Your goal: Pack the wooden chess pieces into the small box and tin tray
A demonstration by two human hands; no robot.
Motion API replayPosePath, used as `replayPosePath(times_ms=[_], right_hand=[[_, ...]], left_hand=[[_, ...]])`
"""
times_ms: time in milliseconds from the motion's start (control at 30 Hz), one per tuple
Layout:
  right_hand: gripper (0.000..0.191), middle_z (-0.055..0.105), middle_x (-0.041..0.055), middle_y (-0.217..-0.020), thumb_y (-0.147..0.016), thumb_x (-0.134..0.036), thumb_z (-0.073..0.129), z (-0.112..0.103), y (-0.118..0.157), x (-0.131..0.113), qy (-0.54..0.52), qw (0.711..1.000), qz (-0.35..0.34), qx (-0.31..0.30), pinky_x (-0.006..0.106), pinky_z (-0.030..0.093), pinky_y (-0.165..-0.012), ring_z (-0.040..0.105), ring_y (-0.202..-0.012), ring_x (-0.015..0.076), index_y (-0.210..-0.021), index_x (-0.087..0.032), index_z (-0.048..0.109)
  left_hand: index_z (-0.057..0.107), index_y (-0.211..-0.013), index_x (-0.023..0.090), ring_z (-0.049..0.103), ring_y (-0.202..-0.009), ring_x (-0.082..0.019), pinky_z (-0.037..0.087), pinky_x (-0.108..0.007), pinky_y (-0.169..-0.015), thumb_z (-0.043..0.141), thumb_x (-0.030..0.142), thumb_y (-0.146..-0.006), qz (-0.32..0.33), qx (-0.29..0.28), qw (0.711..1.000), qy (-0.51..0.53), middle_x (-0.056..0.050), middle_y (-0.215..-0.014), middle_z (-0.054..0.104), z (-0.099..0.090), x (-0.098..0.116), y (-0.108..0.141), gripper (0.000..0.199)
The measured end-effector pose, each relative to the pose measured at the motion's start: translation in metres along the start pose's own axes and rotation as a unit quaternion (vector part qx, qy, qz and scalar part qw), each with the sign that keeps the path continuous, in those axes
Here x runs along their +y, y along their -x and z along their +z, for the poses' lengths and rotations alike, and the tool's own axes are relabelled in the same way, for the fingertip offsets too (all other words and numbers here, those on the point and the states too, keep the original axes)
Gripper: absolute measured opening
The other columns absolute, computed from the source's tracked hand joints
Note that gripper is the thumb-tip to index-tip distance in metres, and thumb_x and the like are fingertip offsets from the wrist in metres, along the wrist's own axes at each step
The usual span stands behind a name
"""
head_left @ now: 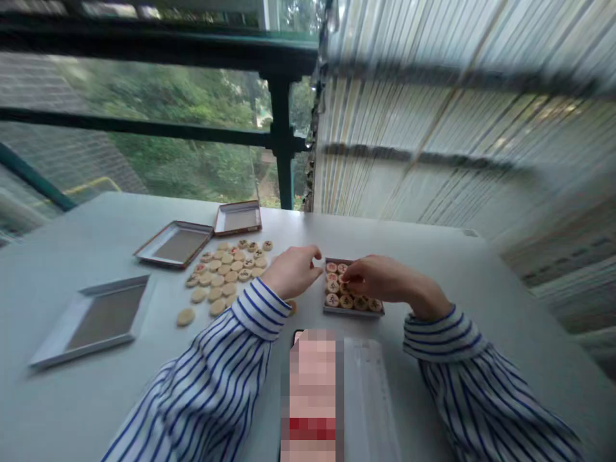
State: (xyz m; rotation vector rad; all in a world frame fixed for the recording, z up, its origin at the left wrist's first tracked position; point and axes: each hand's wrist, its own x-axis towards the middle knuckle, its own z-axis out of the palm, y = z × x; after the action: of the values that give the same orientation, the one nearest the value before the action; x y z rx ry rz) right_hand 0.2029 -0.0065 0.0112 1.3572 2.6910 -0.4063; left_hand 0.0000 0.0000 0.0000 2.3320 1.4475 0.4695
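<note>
We list pale round wooden-looking discs [332,299], red- and black-marked, in a shallow grey-walled box [353,312]: probably light, hard (best taken by the edge); left hand [292,270] beside it, fingers parted; right hand [382,278] over them, whether pinching one we cannot tell.

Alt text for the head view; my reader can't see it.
A person's right hand reaches over a shallow box of round, character-marked pieces, with the left hand beside it. To the left, loose pieces lie scattered on a white table near three trays.
</note>
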Motion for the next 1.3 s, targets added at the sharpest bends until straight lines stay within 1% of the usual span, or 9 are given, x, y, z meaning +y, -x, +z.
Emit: replayPosePath(times_ms=[100, 267, 367, 567, 800, 1033, 1100, 1167, 1300], right_hand=[[0.02, 0.066, 0.002, -0.072, -0.077, -0.025, 0.048, -0.008, 0.003, -0.001, 0.015, 0.998, 0.021, 0.059, 0.023, 0.03, -0.053, 0.053, -0.061, 0.0119, -0.079, -0.021, 0.067], [0.021, 0.065, 0.0025, -0.077, -0.08, -0.023, 0.044, -0.016, 0.004, -0.008, 0.022, 0.969, 0.051, 0.239, 0.023, 0.034, -0.059, 0.054, -0.066, 0.0119, -0.083, -0.019, 0.064], [0.019, 0.064, 0.0026, -0.074, -0.08, -0.023, 0.045, -0.017, 0.004, -0.013, 0.015, 0.955, 0.06, 0.291, 0.023, 0.035, -0.06, 0.053, -0.064, 0.0115, -0.083, -0.019, 0.063], [0.017, 0.063, 0.0021, -0.073, -0.08, -0.021, 0.046, -0.016, 0.003, -0.015, 0.012, 0.946, 0.05, 0.321, 0.023, 0.037, -0.062, 0.053, -0.064, 0.0116, -0.083, -0.019, 0.062], [0.017, 0.063, 0.0021, -0.074, -0.08, -0.021, 0.046, -0.015, 0.003, -0.016, 0.015, 0.946, 0.031, 0.323, 0.024, 0.038, -0.064, 0.054, -0.067, 0.0126, -0.084, -0.019, 0.062], [0.018, 0.064, 0.0031, -0.076, -0.081, -0.021, 0.046, -0.012, 0.0, -0.022, 0.031, 0.948, 0.028, 0.315, 0.025, 0.04, -0.065, 0.056, -0.07, 0.0143, -0.085, -0.019, 0.063], [0.019, 0.064, 0.004, -0.078, -0.082, -0.022, 0.045, -0.01, -0.001, -0.024, 0.035, 0.949, 0.029, 0.312, 0.026, 0.041, -0.066, 0.056, -0.072, 0.0149, -0.085, -0.018, 0.063], [0.02, 0.065, 0.0048, -0.079, -0.083, -0.024, 0.044, -0.009, -0.003, -0.025, 0.036, 0.95, 0.028, 0.31, 0.026, 0.042, -0.068, 0.057, -0.073, 0.0156, -0.087, -0.018, 0.063], [0.021, 0.065, 0.0056, -0.082, -0.083, -0.025, 0.046, -0.009, -0.003, -0.025, 0.022, 0.947, 0.026, 0.32, 0.028, 0.043, -0.071, 0.058, -0.076, 0.0165, -0.089, -0.017, 0.064]], left_hand=[[0.059, -0.096, 0.019, 0.061, -0.073, -0.017, 0.044, -0.027, -0.063, 0.051, 0.032, -0.076, -0.005, 0.018, 1.0, 0.011, -0.004, -0.079, 0.067, -0.005, 0.0, -0.001, 0.025], [0.061, -0.093, 0.019, 0.061, -0.069, -0.015, 0.045, -0.026, -0.063, 0.05, 0.033, -0.077, -0.022, 0.079, 0.996, 0.041, -0.004, -0.079, 0.067, -0.021, -0.002, 0.0, 0.024], [0.063, -0.089, 0.017, 0.061, -0.07, -0.015, 0.046, -0.026, -0.064, 0.051, 0.031, -0.077, -0.024, 0.121, 0.991, 0.053, -0.004, -0.077, 0.066, -0.034, -0.003, 0.002, 0.022], [0.064, -0.083, 0.016, 0.06, -0.068, -0.014, 0.046, -0.025, -0.063, 0.05, 0.033, -0.077, -0.007, 0.185, 0.981, 0.053, -0.003, -0.076, 0.066, -0.054, -0.008, 0.01, 0.022], [0.065, -0.084, 0.019, 0.06, -0.066, -0.015, 0.045, -0.024, -0.06, 0.05, 0.036, -0.077, -0.056, 0.223, 0.973, 0.024, -0.002, -0.076, 0.067, -0.062, -0.03, 0.033, 0.024], [0.065, -0.084, 0.018, 0.06, -0.067, -0.016, 0.047, -0.025, -0.063, 0.051, 0.039, -0.076, -0.109, 0.253, 0.961, 0.031, -0.003, -0.077, 0.067, -0.054, -0.066, 0.063, 0.027], [0.065, -0.086, 0.017, 0.061, -0.071, -0.016, 0.048, -0.026, -0.066, 0.05, 0.038, -0.077, -0.108, 0.264, 0.958, 0.033, -0.004, -0.082, 0.067, -0.05, -0.077, 0.07, 0.027], [0.065, -0.087, 0.017, 0.061, -0.075, -0.017, 0.048, -0.028, -0.07, 0.05, 0.038, -0.077, -0.098, 0.259, 0.96, 0.034, -0.005, -0.086, 0.067, -0.045, -0.088, 0.074, 0.028], [0.065, -0.085, 0.016, 0.059, -0.091, -0.021, 0.045, -0.034, -0.085, 0.053, 0.036, -0.075, -0.076, 0.258, 0.963, -0.002, -0.008, -0.095, 0.066, -0.032, -0.105, 0.078, 0.026]])
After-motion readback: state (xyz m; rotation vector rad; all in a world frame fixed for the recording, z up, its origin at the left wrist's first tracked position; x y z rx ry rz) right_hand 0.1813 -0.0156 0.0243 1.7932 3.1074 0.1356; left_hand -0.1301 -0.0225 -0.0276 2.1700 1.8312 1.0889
